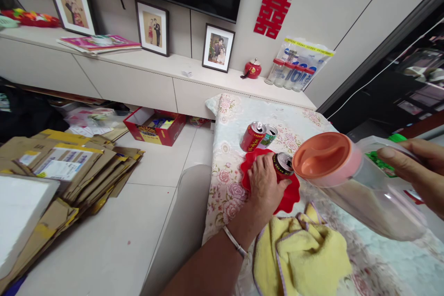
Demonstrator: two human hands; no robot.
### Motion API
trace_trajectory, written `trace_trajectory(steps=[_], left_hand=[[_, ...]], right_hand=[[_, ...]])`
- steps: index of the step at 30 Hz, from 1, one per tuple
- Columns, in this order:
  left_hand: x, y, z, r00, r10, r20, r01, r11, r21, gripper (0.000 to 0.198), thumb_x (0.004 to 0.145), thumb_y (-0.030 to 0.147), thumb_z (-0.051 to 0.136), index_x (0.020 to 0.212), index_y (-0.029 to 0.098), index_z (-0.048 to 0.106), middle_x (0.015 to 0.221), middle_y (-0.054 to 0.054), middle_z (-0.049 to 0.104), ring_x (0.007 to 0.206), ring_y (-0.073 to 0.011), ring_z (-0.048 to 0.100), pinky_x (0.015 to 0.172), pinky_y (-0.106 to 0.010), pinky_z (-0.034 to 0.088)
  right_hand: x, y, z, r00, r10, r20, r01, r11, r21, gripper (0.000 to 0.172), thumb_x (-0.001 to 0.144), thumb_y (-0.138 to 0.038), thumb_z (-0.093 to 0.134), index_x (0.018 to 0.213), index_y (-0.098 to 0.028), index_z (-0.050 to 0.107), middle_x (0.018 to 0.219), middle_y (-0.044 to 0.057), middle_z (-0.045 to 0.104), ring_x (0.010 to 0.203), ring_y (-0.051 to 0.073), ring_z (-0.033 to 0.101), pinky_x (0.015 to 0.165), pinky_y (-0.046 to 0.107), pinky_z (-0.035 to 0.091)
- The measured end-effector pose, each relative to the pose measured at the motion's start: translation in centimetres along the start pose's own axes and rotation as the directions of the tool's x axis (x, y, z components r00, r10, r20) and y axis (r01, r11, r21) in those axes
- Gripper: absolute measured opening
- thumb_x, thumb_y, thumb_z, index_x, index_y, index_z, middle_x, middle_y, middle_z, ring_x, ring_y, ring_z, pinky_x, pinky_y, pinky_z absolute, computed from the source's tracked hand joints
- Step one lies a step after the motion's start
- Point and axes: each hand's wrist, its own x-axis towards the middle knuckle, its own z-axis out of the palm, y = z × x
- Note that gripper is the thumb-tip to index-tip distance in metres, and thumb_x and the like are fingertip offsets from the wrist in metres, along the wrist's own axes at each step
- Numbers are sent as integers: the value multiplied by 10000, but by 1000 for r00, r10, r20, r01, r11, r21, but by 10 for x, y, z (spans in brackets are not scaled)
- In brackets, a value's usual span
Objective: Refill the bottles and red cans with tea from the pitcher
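Note:
My left hand [265, 182] reaches over a red scalloped dish [294, 196], its fingers and thumb curled round the side of an opened drink can [283, 163] with a dark rim. The can's lower body is partly hidden by my hand. My right hand [414, 166] grips the handle of a clear plastic pitcher [374, 199] with an orange lid [324, 155]. The pitcher is tilted, its lid toward the can. Just beyond the dish stand an opened red can [252, 138] and an opened green can [269, 135].
A yellow towel [305, 254] lies crumpled on the floral tablecloth [229, 180]. Flattened cardboard boxes [76, 166] and a red carton [156, 127] sit on the floor at left. Picture frames, a red jar [252, 69] and glass jars [289, 75] line the cabinet.

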Motion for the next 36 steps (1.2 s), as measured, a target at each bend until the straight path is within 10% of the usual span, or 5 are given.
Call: trace_trajectory(steps=[36], left_hand=[[-1, -1, 0, 1000, 1, -1, -1, 1000, 1, 785, 756, 339, 886, 1375, 260, 410, 1390, -100, 584, 1308, -344, 554, 1045, -541, 482]], right_hand=[[-1, -7, 2, 993, 103, -57, -105, 994, -29, 525, 756, -788, 642, 731, -264, 642, 623, 41, 497, 577, 189, 441, 466, 272, 308]])
